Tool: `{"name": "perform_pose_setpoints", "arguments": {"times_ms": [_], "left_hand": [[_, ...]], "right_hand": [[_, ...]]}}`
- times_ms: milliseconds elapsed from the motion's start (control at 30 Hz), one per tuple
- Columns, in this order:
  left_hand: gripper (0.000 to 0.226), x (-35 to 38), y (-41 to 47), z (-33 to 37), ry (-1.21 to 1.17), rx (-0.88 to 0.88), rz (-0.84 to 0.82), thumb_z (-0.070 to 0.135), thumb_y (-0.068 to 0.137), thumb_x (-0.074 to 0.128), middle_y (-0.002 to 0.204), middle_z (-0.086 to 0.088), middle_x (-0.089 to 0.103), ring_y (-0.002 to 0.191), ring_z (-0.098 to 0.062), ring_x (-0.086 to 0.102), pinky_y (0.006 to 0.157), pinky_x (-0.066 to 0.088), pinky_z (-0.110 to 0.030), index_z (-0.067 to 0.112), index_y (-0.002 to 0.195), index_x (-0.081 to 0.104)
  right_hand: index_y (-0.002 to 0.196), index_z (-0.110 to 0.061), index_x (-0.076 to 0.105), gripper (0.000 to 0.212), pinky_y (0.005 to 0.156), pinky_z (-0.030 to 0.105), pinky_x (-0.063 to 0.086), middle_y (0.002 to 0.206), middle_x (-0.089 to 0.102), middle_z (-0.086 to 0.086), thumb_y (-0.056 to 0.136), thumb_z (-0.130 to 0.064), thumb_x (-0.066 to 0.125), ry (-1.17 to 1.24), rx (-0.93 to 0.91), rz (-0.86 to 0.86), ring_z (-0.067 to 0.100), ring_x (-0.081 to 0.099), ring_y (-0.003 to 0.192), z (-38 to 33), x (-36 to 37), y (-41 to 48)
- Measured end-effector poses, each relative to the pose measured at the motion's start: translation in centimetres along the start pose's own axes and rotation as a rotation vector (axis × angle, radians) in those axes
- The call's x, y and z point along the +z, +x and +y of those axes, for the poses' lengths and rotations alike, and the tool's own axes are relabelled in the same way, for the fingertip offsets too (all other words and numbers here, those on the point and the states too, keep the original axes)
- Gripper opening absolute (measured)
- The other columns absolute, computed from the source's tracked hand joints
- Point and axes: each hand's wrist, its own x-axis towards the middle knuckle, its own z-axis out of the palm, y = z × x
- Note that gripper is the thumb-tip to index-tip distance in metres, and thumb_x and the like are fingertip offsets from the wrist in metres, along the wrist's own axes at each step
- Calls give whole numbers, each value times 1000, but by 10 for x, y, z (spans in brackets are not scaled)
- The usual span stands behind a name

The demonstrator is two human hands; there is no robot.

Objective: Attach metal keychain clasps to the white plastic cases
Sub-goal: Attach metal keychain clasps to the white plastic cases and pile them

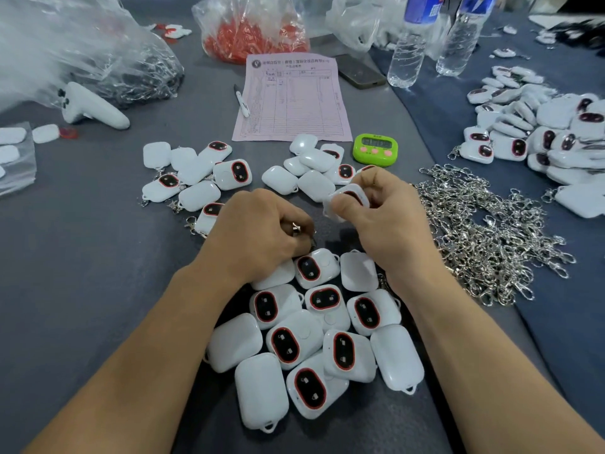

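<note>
My right hand [383, 217] pinches a white plastic case [348, 196] with a red-ringed dark window, held above the table. My left hand [262, 231] is curled around a small metal keychain clasp [297, 228], only a glint of which shows between the fingers. Between my forearms lies a cluster of several white cases [314, 339], some face up, some face down. A heap of loose metal clasps [484, 234] lies to the right of my right hand. Cases with clasps attached [196, 178] lie at the left, beyond my left hand.
A pink form [291, 99] with a pen [242, 101] lies ahead, beside a green timer [375, 149]. More white cases [314, 172] sit before it, a big pile [540, 132] at far right. Plastic bags [252, 31], two water bottles [409, 47], a phone [358, 72] and a white controller [91, 106] stand farther back.
</note>
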Motion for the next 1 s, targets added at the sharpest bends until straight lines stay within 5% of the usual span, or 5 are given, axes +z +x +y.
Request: {"name": "perform_pose_setpoints", "arguments": {"times_ms": [100, 200, 367, 600, 1000], "left_hand": [[18, 0, 0, 0, -10, 24, -22, 23, 72, 81, 57, 14, 64, 56, -6, 57, 58, 43, -20, 38, 81, 79], [23, -1, 0, 0, -21, 36, -34, 23, 72, 81, 57, 11, 64, 55, -9, 56, 58, 46, -24, 42, 84, 77], [30, -2, 0, 1, -35, 36, -42, 35, 67, 73, 58, 14, 64, 55, -9, 57, 56, 47, -24, 58, 87, 68], [16, 0, 0, -1, -19, 1, -37, 39, 65, 70, 56, 10, 64, 54, -13, 57, 56, 50, -30, 46, 79, 76], [22, 1, 0, -2, -24, -7, -25, 26, 71, 81, 56, 21, 64, 52, 2, 54, 53, 37, -10, 44, 83, 78]], "right_hand": [[84, -30, 70, 18, 66, 37, 53, 74, 73, -8, 71, -37, 80, -1, -15, -2, 13, 63, 65, -2, -1, -1], [98, -24, 73, 13, 52, 25, 45, 60, 67, -11, 90, -14, 73, 20, -11, -62, 9, 56, 46, 2, 1, 0], [98, -32, 74, 11, 60, 17, 42, 71, 71, -14, 93, -23, 71, -111, -49, -76, 1, 58, 59, 3, -2, -2], [87, -30, 74, 12, 62, 25, 47, 74, 73, -8, 89, -18, 73, -134, -76, -99, 7, 59, 64, 1, -2, -3], [88, -26, 74, 8, 58, 28, 43, 66, 66, -9, 90, -19, 73, -63, -33, -83, 5, 51, 52, 3, 1, -2]]}}
